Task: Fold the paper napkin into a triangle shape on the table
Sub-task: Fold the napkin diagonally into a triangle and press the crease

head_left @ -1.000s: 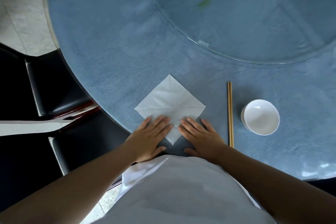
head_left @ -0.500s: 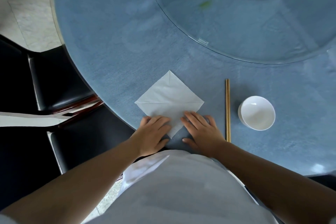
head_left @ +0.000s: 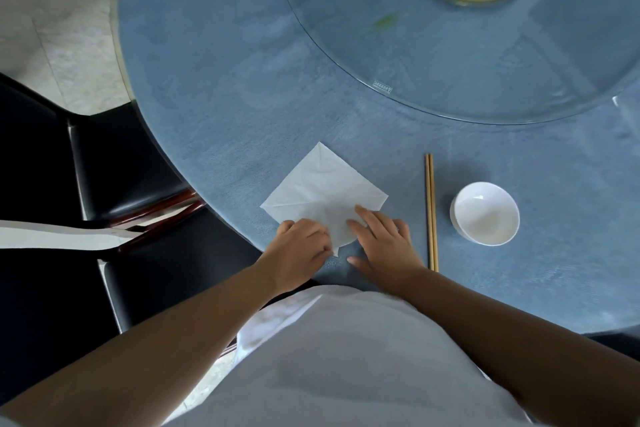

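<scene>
At the far left two dark chairs (head_left: 114,163) stand tucked against the curved edge of the round blue bench (head_left: 214,87), out of the way of the work. Next comes the left hand (head_left: 298,248), curled over the near-left edge of the napkin (head_left: 322,191); its fingers are bent and bunched at the paper, seemingly pinching up the near corner, though the view does not show plainly whether any paper is caught between them. The napkin lies flat on the bench close to the person, turned as a diamond with one point away and one point toward the body, a placing that suits a corner-to-corner fold into a triangle; faint creases cross its middle, and it is still a full square, so the fold is not yet made. The right hand (head_left: 382,243) rests open and flat, fingers spread across the near-right part of the paper, likely to pin it so it will not slide while the other hand lifts. Just to the right, apart from the napkin, a pair of chopsticks (head_left: 431,211) lies straight, pointing away, and beyond them sits an empty white bowl (head_left: 485,213), both clear of the folding. A glass turntable (head_left: 450,62) fills the far side.
</scene>
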A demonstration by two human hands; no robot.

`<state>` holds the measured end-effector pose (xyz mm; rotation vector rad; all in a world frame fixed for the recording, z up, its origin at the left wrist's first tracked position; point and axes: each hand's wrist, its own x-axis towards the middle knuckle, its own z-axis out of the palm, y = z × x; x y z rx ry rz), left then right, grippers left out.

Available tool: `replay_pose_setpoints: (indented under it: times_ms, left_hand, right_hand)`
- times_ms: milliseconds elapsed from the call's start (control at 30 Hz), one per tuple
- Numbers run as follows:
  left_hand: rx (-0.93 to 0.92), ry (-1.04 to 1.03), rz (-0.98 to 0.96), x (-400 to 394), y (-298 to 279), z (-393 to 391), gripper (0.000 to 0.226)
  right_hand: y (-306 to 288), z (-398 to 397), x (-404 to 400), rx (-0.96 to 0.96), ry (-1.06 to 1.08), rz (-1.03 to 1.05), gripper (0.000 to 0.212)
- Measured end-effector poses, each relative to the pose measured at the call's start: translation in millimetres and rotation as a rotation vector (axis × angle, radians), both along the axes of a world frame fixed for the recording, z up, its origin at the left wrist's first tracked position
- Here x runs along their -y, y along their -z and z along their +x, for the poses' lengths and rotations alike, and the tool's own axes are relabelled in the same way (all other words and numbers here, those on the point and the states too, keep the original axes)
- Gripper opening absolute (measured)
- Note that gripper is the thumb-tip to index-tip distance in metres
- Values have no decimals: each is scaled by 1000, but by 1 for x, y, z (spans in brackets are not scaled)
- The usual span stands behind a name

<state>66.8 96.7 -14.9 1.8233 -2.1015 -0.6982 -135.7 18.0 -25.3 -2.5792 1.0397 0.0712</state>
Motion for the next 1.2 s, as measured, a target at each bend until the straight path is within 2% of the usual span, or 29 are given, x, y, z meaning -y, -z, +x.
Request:
replay_pose_setpoints:
  times_ms: [67, 167, 233, 300, 367, 433, 467, 567, 733, 900, 1000, 1200]
  left_hand:
    - [-27, 6, 16, -2, -6, -3, 12]
    - [-62, -3, 53, -9, -10, -5, 12]
    - [-83, -29, 64, -16, -9, -5, 11]
    - [-129, -108, 90, -24, -5, -4, 21]
    - [-149, -148, 149, -32, -3, -1, 55]
    - [-73, -98, 154, -34, -1, 1, 76]
    - [-16, -80, 142, -33, 2, 3, 77]
    - [113, -123, 102, -29, 8, 12, 57]
    - [130, -177, -4, -27, 14, 26, 13]
    - [137, -301, 30, -24, 16, 30, 13]
    - [154, -381, 77, -21, 19, 30, 14]
    - [119, -614, 127, -18, 19, 34, 13]
  right_hand:
    - [-2, 6, 2, 63, -25, -12, 53]
    - [-2, 10, 2, 156, -138, -123, 17]
    - [-2, 9, 2, 178, -157, -95, 5]
    - [-2, 7, 2, 186, -146, 19, 6]
    - [-4, 4, 1, 161, -140, 120, 13]
    - [-7, 2, 1, 112, -141, 204, 17]
    - [-9, 2, 0, 105, -138, 238, 19]
    - [-12, 2, 1, 132, -74, 311, 30]
    - [-12, 5, 10, 179, 143, 417, 42]
    - [-9, 20, 28, 260, 348, 507, 34]
    - [-4, 31, 41, 244, 434, 521, 27]
    - [1, 54, 66, 142, 459, 472, 32]
